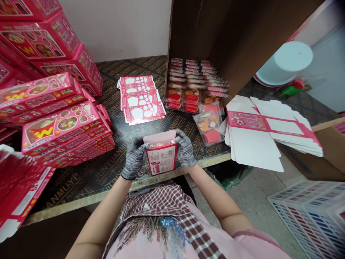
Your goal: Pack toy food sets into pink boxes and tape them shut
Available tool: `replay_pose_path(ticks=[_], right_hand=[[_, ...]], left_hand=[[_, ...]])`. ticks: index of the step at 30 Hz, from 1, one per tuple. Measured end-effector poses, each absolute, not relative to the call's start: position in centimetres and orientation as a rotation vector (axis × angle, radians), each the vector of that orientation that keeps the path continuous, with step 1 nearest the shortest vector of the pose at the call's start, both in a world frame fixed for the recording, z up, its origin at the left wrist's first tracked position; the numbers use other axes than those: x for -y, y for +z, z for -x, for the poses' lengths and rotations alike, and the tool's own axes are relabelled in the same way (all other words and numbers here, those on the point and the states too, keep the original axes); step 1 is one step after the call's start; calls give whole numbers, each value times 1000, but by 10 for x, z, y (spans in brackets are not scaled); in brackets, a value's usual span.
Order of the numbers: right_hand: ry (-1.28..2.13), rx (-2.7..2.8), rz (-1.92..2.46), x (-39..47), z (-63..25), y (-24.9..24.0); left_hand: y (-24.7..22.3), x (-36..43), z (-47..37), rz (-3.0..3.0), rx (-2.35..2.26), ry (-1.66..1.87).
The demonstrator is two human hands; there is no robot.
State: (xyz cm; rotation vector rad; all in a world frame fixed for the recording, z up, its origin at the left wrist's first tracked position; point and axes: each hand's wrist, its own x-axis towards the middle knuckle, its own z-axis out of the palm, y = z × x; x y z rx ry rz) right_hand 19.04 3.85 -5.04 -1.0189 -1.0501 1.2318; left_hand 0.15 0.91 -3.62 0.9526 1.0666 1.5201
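Note:
Both my hands wear grey knit gloves and hold a small pink box (pixel 162 159) upright at the table's front edge. Its printed back faces me, and its top flap stands up with red contents just showing at the opening. My left hand (pixel 134 156) grips the box's left side near the top; my right hand (pixel 185 148) grips the right side, thumb by the flap. Just to the right lie clear plastic packs (pixel 208 124) with orange and red pieces. Beyond the box, several pink printed cards with white cutouts (pixel 142 99) lie overlapped in a column.
Finished-looking pink boxes (pixel 64 126) are stacked at the left. A large brown carton (pixel 199 32) on its side holds rows of packs (pixel 188 82). Flat box blanks (pixel 258 133) overhang the table edge at right. A white bucket (pixel 292 57) and plastic crates (pixel 309 212) stand farther right.

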Motion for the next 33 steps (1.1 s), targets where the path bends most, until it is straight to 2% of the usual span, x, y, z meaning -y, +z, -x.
replay_pose_path(ticks=[5, 12, 18, 23, 26, 29, 33], right_hand=[[1336, 857, 763, -23, -190, -46], [977, 1209, 995, -24, -199, -43], [944, 1485, 907, -27, -217, -37], [667, 1762, 799, -11, -233, -39], [446, 1712, 963, -2, -257, -43], [275, 1526, 1332, 8, -292, -66], [427, 1585, 1675, 19, -319, -113]], left_hand=[[-11, 6, 17, -1452, -1188, 1409], [-8, 1, 18, -1589, -1333, 1336], [-3, 12, 27, -2220, -1233, 1235], [3, 9, 5, -2683, -1198, 1102], [4, 2, -12, -2818, -1156, 1009], [0, -5, -16, -2817, -1189, 1066], [-14, -8, -21, -2868, -1202, 1131]])
